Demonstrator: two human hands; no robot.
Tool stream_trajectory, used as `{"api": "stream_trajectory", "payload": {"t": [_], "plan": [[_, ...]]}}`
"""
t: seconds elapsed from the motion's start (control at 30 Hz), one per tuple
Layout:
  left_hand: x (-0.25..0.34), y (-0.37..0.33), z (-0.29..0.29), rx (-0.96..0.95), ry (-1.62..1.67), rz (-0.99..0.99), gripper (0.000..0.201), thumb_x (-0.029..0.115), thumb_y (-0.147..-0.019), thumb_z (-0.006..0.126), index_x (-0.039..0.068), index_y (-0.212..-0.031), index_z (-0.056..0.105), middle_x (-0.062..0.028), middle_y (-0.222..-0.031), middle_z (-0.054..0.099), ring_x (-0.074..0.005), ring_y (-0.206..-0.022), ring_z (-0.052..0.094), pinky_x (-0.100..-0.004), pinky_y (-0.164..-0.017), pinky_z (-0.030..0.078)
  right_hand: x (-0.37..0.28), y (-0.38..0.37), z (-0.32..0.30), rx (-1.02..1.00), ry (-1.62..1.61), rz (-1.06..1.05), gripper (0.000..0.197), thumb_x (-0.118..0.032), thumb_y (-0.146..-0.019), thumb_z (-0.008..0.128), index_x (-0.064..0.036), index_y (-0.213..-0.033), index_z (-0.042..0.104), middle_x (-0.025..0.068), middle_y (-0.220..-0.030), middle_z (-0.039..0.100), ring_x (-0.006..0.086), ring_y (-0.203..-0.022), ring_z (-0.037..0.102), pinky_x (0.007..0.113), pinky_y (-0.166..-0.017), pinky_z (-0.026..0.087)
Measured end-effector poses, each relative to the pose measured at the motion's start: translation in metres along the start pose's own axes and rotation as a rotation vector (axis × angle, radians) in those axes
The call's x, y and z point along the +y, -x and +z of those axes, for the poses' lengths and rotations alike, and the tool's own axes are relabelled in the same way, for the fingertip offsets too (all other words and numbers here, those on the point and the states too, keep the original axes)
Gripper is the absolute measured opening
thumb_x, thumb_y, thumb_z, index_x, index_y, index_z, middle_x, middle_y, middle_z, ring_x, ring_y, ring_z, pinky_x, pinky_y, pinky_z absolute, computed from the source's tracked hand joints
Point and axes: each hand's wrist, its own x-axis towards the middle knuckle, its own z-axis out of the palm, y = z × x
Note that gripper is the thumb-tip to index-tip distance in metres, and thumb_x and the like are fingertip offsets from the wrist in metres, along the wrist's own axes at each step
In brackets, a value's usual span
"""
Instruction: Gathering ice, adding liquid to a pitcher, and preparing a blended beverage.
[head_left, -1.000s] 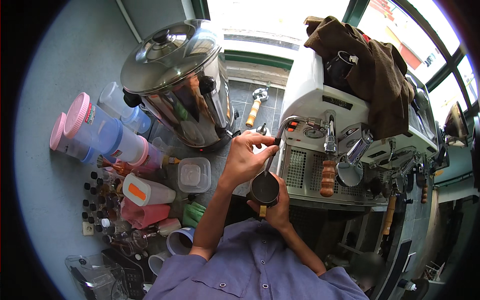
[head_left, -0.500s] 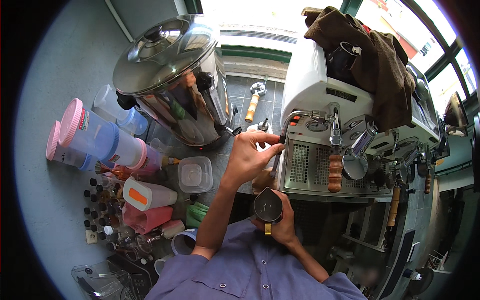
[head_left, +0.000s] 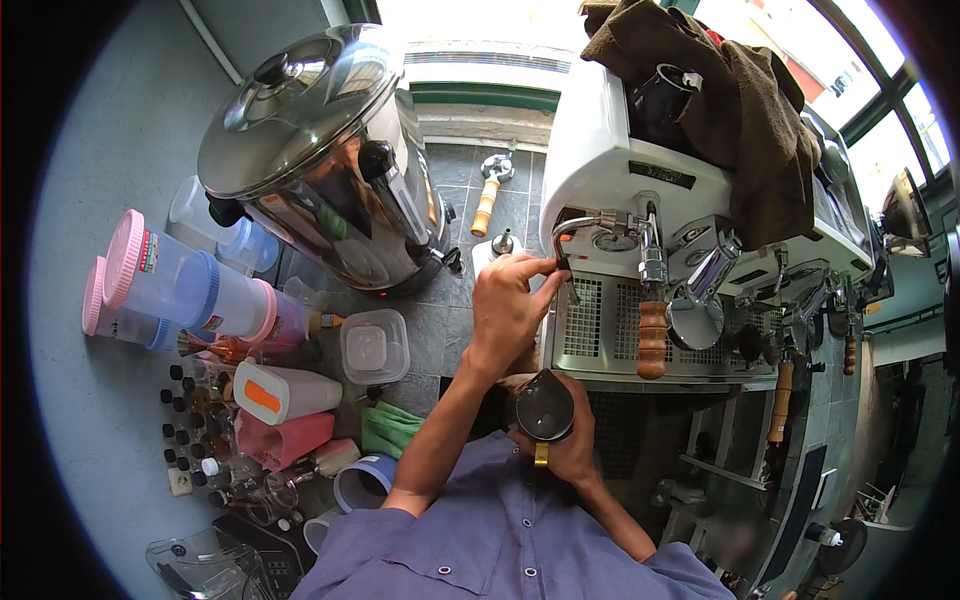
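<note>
Just left of the espresso machine [head_left: 690, 185], my left hand [head_left: 502, 312] pinches the dark grip of the steam wand [head_left: 563, 240] between thumb and fingertips. The wand's chrome pipe bends down from the machine's left end, and its lower end hangs over the slotted drip tray [head_left: 585, 330]. Close to my chest, my right hand [head_left: 572, 445] is wrapped round a dark milk pitcher [head_left: 545, 402]. Its open mouth faces up, its inside looks dark, and a gold-coloured piece shows at its near side. What the pitcher contains is hard to tell.
A big steel urn [head_left: 300, 150] stands behind at left. A portafilter [head_left: 487, 200] lies on the tiles beyond my left hand. Left are stacked plastic jars [head_left: 165, 270], a clear container [head_left: 376, 345], bottles [head_left: 200, 420] and a green cloth [head_left: 390, 430]. A brown cloth [head_left: 750, 120] drapes the machine.
The steam wand's lower end has swung from the tray's left edge to over the tray, with my left hand still pinching it. The pitcher stays in my right hand, and the view has shifted slightly.
</note>
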Motion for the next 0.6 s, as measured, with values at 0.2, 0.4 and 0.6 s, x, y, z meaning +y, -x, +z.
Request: {"api": "stream_trajectory", "payload": {"t": [0.2, 0.4, 0.6], "plan": [[0.015, 0.044, -0.027, 0.105, 0.250, -0.203, 0.016, 0.015, -0.100, 0.075, 0.000, -0.102, 0.081, -0.0067, -0.089, 0.077, -0.0104, -0.070, 0.060, -0.0278, -0.064, 0.047, -0.010, -0.018, -0.013, 0.068, 0.166, -0.138, 0.099, -0.022, -0.062, 0.105, -0.0014, -0.144, 0.054, 0.0189, -0.137, 0.061, 0.0372, -0.128, 0.062, 0.046, -0.108, 0.052], [0.009, 0.110, -0.022, 0.278, 0.376, -0.334, 0.039, 0.028, -0.113, 0.056, -0.004, -0.106, 0.077, -0.0071, -0.095, 0.076, -0.0115, -0.085, 0.062, -0.0274, -0.076, 0.048, -0.006, -0.036, -0.012, 0.052, 0.220, -0.319, 0.100, -0.026, -0.062, 0.105, -0.0036, -0.145, 0.055, 0.0201, -0.138, 0.059, 0.0374, -0.128, 0.061, 0.046, -0.107, 0.053], [0.031, 0.175, -0.025, 0.417, 0.301, -0.200, 0.029, 0.012, -0.105, 0.053, -0.002, -0.120, 0.073, -0.0162, -0.119, 0.073, -0.0275, -0.108, 0.069, -0.0367, -0.094, 0.054, -0.010, -0.045, -0.011, -0.104, 0.096, -0.449, 0.092, -0.015, -0.062, 0.098, -0.0039, -0.143, 0.056, 0.0202, -0.138, 0.061, 0.0388, -0.128, 0.062, 0.049, -0.110, 0.050]]}}
